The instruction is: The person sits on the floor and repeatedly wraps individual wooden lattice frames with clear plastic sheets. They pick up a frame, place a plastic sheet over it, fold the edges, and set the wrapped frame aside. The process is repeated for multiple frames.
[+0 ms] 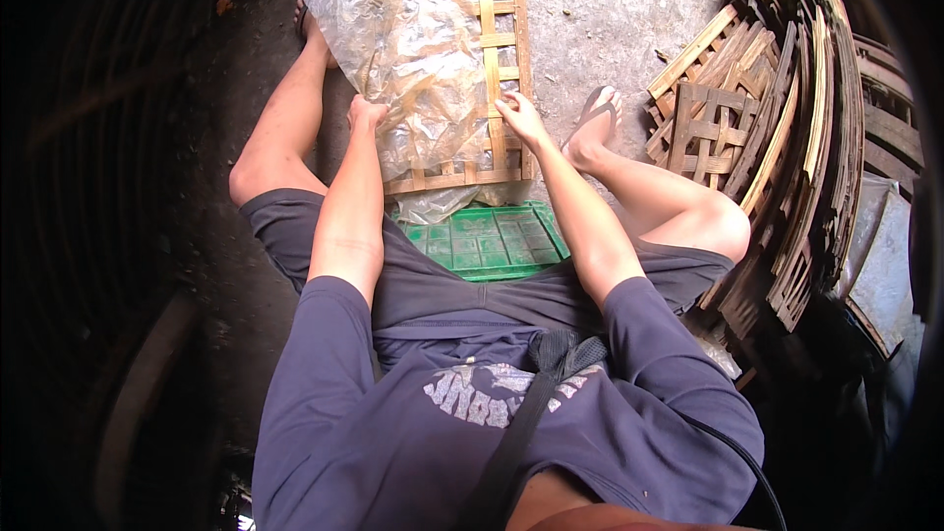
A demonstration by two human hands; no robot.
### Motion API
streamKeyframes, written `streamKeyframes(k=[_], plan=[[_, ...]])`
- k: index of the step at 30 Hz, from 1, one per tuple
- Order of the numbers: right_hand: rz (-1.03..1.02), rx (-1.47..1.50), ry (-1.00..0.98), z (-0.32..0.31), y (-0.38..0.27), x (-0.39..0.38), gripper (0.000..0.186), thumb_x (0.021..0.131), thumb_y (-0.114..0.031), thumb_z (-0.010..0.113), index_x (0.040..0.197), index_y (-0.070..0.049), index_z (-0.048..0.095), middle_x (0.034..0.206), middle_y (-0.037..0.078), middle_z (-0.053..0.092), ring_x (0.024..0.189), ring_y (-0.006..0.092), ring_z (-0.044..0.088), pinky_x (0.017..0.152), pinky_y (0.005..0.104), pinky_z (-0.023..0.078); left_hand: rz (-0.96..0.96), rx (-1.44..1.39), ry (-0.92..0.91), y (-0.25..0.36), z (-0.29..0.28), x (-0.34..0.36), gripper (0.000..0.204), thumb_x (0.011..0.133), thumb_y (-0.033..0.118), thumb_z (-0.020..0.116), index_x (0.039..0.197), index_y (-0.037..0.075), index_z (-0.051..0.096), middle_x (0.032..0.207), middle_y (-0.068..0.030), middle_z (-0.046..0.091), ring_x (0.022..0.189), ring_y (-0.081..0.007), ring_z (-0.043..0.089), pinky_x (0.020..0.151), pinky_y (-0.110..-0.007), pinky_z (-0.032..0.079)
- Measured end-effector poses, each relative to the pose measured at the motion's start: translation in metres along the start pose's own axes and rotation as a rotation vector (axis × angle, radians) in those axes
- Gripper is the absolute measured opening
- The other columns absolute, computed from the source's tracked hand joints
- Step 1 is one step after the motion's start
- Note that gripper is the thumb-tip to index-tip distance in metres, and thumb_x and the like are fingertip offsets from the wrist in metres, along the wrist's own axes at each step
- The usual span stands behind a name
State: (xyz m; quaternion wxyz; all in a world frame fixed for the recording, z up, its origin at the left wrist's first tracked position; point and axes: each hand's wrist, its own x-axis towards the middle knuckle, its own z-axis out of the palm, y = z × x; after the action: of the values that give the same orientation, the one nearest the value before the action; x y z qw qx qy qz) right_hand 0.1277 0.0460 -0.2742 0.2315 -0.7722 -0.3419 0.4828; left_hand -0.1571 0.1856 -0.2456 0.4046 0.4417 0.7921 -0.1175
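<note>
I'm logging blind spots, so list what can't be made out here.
All in the head view:
Rack, left part: veiled by the plastic sheet.
Crate, near corners: behind the shorts.
Left hand, fingertips: lost against the sheet.
Stack, far end: cut off by the top edge.

Bare floor [602,0] is leaving a passage between the woven frame [492,72] and the stacked wooden lattices [710,133], the right foot [593,128] intruding at its near end. The left leg [283,118] is bounding the frame's left side, plastic film [418,49] is covering most of it, and a green crate [492,239] is filling space between the thighs [418,280].
</note>
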Motion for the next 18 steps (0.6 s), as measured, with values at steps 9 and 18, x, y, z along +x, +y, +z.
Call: streamKeyframes(k=[9, 18], plan=[[0.395, -0.171, 0.045, 0.045, -0.045, 0.004, 0.058, 0.073, -0.036, 0.07, 0.112, 0.004, 0.052, 0.112, 0.022, 0.057, 0.105, 0.0303, 0.056, 0.09, 0.0391, 0.044, 0.197, -0.185, 0.164, 0.005, 0.014, 0.007, 0.024, 0.073, 0.03, 0.066, 0.09, 0.013, 0.07, 0.092, -0.0117, 0.068, 0.093, -0.0253, 0.063, 0.086, -0.034, 0.047], [0.536, -0.517, -0.102, 0.026, -0.075, -0.029, 0.041, 0.075, -0.033, 0.07, 0.109, -0.011, 0.062, 0.117, 0.012, 0.059, 0.108, 0.0279, 0.057, 0.087, 0.0387, 0.049, -0.224, -0.575, 0.026, 0.004, 0.008, -0.01, 0.022, 0.078, 0.027, 0.061, 0.085, 0.008, 0.069, 0.087, -0.0136, 0.067, 0.087, -0.0276, 0.064, 0.081, -0.037, 0.048]])
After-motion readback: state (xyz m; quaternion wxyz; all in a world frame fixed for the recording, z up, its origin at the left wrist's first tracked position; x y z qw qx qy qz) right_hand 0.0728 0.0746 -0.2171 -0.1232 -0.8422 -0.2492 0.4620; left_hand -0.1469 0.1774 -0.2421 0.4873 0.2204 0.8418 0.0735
